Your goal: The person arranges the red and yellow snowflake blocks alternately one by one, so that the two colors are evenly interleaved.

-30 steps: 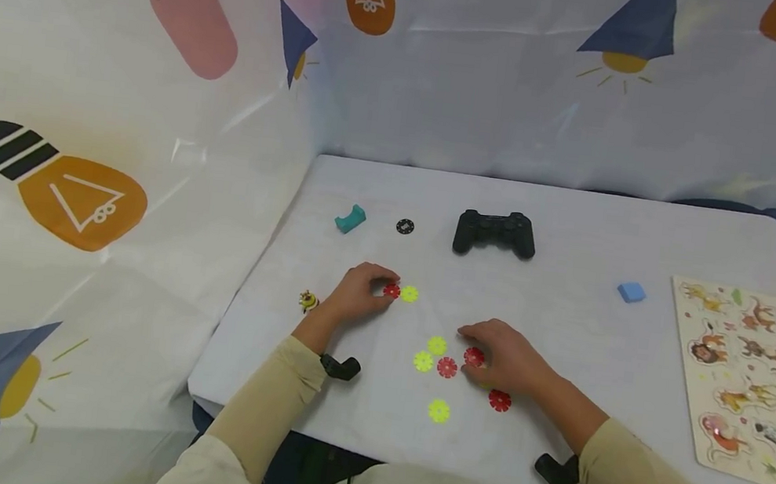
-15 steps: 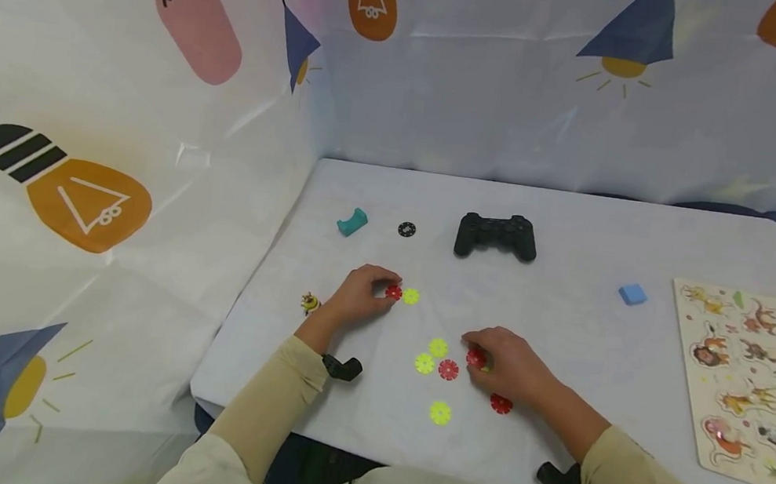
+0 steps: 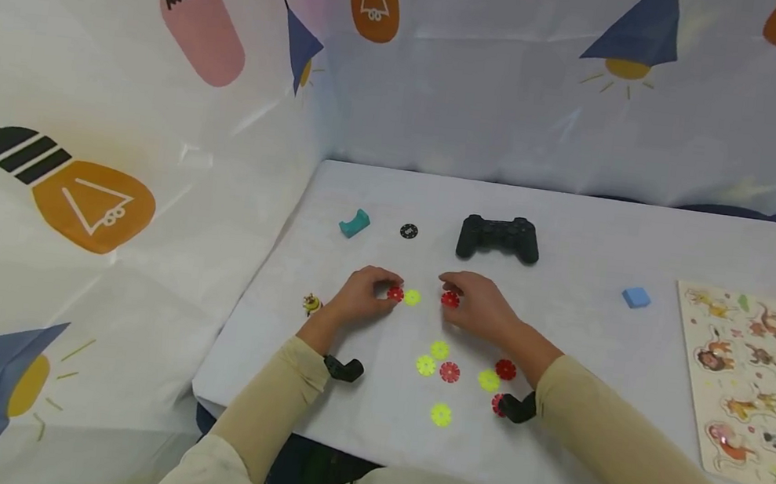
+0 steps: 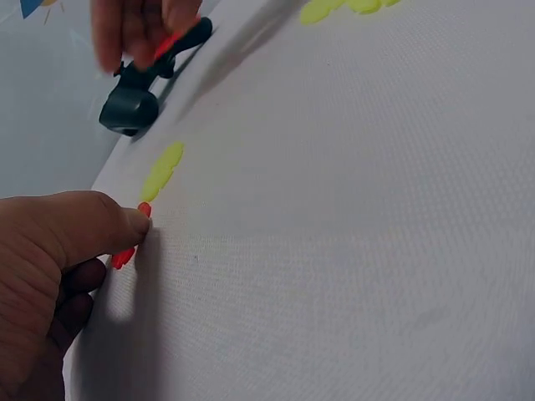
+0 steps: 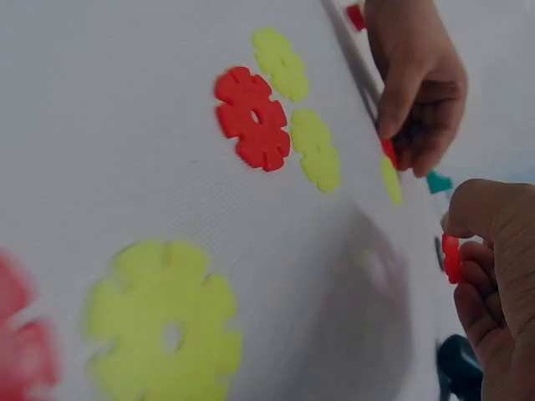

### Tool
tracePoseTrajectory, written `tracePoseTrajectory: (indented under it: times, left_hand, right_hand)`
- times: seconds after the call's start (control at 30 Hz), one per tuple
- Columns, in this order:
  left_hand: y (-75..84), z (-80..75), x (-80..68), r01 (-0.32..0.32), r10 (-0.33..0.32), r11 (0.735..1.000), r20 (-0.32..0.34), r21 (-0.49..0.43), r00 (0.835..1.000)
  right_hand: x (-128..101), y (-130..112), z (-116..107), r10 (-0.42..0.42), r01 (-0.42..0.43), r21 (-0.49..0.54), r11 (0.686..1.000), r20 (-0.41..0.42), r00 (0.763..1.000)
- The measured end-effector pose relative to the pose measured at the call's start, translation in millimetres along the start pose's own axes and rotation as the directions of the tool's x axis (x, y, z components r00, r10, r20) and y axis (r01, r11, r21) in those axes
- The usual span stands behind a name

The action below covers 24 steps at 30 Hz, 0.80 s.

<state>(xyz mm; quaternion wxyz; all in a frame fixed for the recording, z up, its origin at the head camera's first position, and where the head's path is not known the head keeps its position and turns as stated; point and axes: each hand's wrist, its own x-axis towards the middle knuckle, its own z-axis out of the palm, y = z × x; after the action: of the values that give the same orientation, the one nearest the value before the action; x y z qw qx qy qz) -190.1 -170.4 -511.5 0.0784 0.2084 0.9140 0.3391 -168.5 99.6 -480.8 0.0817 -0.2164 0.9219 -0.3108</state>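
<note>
My left hand (image 3: 356, 295) pinches a red flower-shaped notched disc (image 3: 395, 293) at the table surface, its thumb on the disc in the left wrist view. Edge to edge with that disc lies a yellow notched disc (image 3: 412, 297). Just to the right, my right hand (image 3: 484, 306) holds another red notched disc (image 5: 451, 257) between thumb and fingers, above the cloth. Nearer the body lie a loose red disc (image 3: 449, 371) with two yellow discs (image 3: 440, 350) beside it. Another yellow disc (image 3: 489, 380) and red disc (image 3: 505, 369) lie below the right forearm.
A black game controller (image 3: 498, 239), a black round token (image 3: 409, 231) and a teal curved piece (image 3: 354, 223) stand farther back. A bee figurine (image 3: 312, 304) is by the left forearm. To the right are a blue block (image 3: 636, 297) and an animal puzzle board (image 3: 735, 389).
My right hand has lifted a red disc from the near group and carried it forward and left, towards the left hand. The left hand stays on its red disc.
</note>
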Motion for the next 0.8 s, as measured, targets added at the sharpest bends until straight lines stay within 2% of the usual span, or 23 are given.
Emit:
tracePoseTrajectory:
  times: [0.1, 0.2, 0.37, 0.57, 0.67, 0.8]
  left_hand:
    - [-2.8, 0.6, -1.6, -0.008, 0.008, 1.0, 0.01, -0.004, 1.0]
    - [-5.0, 1.2, -1.6, -0.026, 0.026, 1.0, 0.008, -0.004, 1.0]
    - [-5.8, 1.0, -2.1, -0.023, 0.023, 1.0, 0.003, 0.004, 1.0]
    - [-5.6, 0.2, 0.0, -0.005, 0.005, 1.0, 0.014, 0.012, 1.0]
    - [-3.0, -1.4, 0.7, 0.012, -0.012, 1.0, 0.013, 0.01, 1.0]
    - [0.3, -2.5, -0.5, 0.024, -0.024, 1.0, 0.023, -0.002, 0.999]
  right_hand:
    - [19.8, -0.8, 11.4, -0.021, 0.021, -0.015, 1.0, 0.045, 0.999]
    - [29.6, 0.0, 21.0, -0.047, 0.049, -0.022, 0.999, 0.066, 0.997]
    - [33.8, 1.4, 30.6, -0.076, 0.077, -0.008, 0.997, 0.059, 0.995]
    - [33.8, 1.2, 31.1, -0.058, 0.058, -0.004, 0.998, 0.052, 0.997]
    - [26.9, -1.1, 23.5, -0.031, 0.032, -0.017, 0.999, 0.062, 0.998]
    - [-3.3, -4.7, 11.1, 0.008, -0.009, 0.007, 1.0, 0.116, 0.993]
